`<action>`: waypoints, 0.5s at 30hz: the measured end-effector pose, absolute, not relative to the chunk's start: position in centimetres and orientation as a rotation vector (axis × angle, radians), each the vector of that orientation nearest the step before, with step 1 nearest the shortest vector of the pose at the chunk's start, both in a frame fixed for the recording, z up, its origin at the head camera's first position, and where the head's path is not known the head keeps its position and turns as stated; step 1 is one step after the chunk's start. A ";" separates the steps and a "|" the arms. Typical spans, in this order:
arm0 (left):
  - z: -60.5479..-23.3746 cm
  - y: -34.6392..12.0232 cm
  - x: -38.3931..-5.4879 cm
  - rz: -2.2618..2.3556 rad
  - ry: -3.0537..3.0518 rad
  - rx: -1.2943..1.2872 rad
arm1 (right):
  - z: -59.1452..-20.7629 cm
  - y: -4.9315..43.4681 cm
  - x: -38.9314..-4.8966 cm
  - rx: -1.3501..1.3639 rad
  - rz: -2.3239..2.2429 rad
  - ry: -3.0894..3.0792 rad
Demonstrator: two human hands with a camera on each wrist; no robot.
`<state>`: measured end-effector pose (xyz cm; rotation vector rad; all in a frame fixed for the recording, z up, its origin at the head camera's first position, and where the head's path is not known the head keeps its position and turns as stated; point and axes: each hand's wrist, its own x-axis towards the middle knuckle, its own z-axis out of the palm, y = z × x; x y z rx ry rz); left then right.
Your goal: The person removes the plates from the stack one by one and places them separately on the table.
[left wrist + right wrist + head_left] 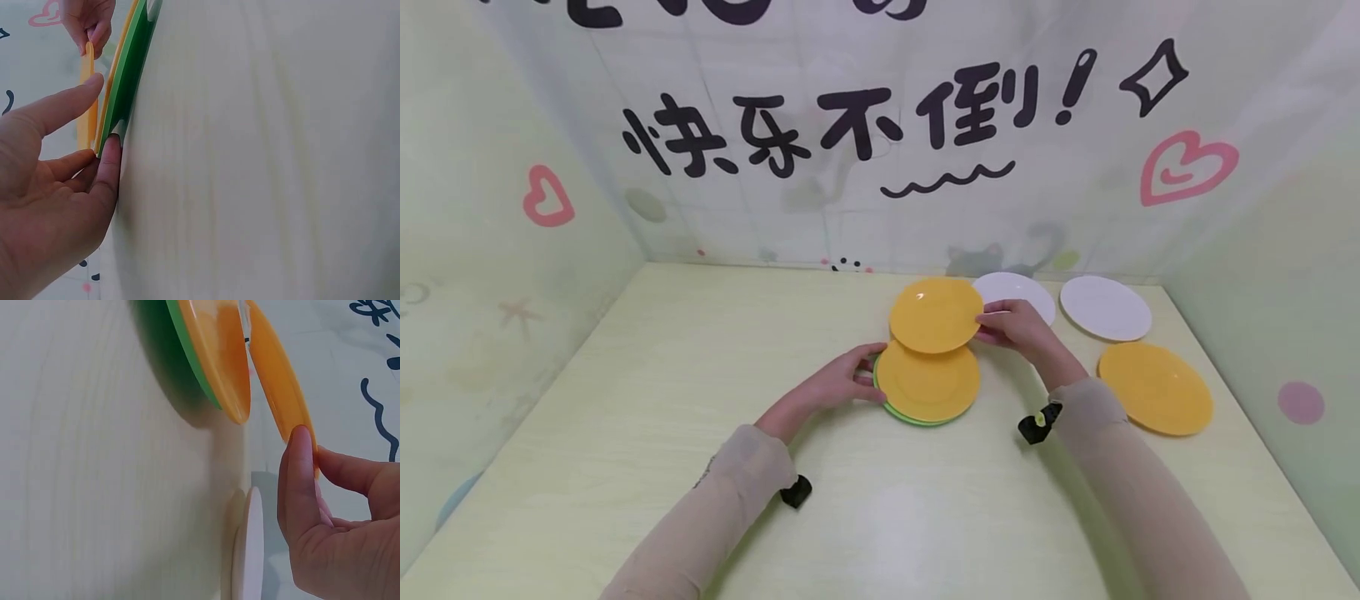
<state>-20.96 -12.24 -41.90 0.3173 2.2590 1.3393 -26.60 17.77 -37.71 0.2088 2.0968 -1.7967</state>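
Observation:
My right hand pinches the right rim of an orange plate, the thumb on one face and fingers on the other. That plate is held up over the far part of a second orange plate, overlapping it in the head view. Under the second one lies a green plate, showing as a thin rim from above. At the left edge of this stack, my left hand has its thumb and fingers curved round the rim; in the left wrist view a fingertip reaches the green underside.
Behind the right hand lies a white plate, partly hidden. Another white plate lies farther right, with an orange plate in front of it. The pale wood table meets a printed back wall and side walls.

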 end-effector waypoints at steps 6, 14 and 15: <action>-41.9 -12.1 -21.0 1.342 2.257 0.320 | -38.3 16.6 -27.8 0.318 -1.811 2.073; -41.8 -12.1 -21.1 1.332 2.263 0.310 | -39.1 15.4 -28.9 0.394 -1.866 1.992; -41.8 -12.1 -21.1 1.332 2.264 0.309 | -39.2 15.3 -29.0 0.411 -1.862 1.992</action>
